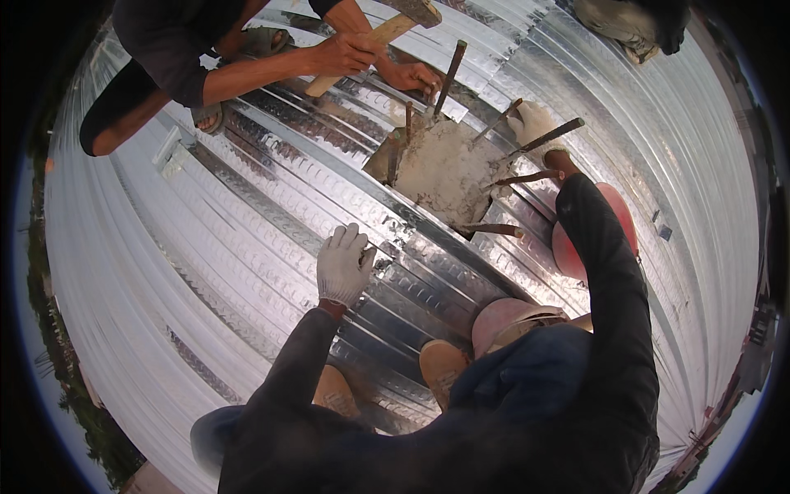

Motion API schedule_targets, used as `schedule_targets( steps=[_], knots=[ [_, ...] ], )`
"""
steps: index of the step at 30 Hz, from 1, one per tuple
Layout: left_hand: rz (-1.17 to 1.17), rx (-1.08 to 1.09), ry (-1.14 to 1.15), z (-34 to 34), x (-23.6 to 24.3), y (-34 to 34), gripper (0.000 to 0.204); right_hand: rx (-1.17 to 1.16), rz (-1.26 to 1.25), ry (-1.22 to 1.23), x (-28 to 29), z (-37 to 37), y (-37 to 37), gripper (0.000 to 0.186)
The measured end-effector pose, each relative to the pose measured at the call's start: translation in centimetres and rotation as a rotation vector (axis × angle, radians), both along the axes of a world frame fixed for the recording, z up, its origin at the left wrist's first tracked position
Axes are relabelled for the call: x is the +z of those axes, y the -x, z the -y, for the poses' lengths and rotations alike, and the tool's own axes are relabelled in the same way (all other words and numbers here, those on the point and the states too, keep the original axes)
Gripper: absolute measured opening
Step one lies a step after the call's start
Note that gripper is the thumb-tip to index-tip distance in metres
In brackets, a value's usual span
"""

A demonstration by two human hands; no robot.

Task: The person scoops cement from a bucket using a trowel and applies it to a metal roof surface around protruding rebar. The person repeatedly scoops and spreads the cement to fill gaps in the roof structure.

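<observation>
The left hand [344,265], gloved white, lies flat with fingers spread on the ribbed metal decking [247,206] — pinching nothing. Beyond it, a co-worker's hammer [387,29] is raised over the concrete patch [444,169]. The right hand [535,123] touches a rusty rebar [551,136] — its grip cannot be told.

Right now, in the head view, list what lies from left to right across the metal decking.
Co-worker's sandalled foot → gloved left hand pressed on the ribbed decking → concrete column top with rusty bars → gloved right hand gripping a bar.
</observation>
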State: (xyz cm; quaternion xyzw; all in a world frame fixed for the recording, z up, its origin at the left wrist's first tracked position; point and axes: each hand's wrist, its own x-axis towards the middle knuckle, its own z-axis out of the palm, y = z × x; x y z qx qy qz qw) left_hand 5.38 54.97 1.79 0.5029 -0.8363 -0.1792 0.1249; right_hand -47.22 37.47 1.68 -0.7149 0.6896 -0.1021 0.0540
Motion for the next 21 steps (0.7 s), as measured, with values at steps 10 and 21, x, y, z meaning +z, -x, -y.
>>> schedule_targets(
  steps=[10,21],
  knots=[
    [0.050,0.023,0.009,-0.3,-0.5,-0.8,0.025,-0.093,-0.116,-0.195,2.2,-3.3,1.1,0.048],
    [-0.029,0.033,0.034,-0.4,-0.6,-0.3,0.025,-0.071,-0.229,-0.226,4.6,-6.5,2.5,0.040]
  ],
)
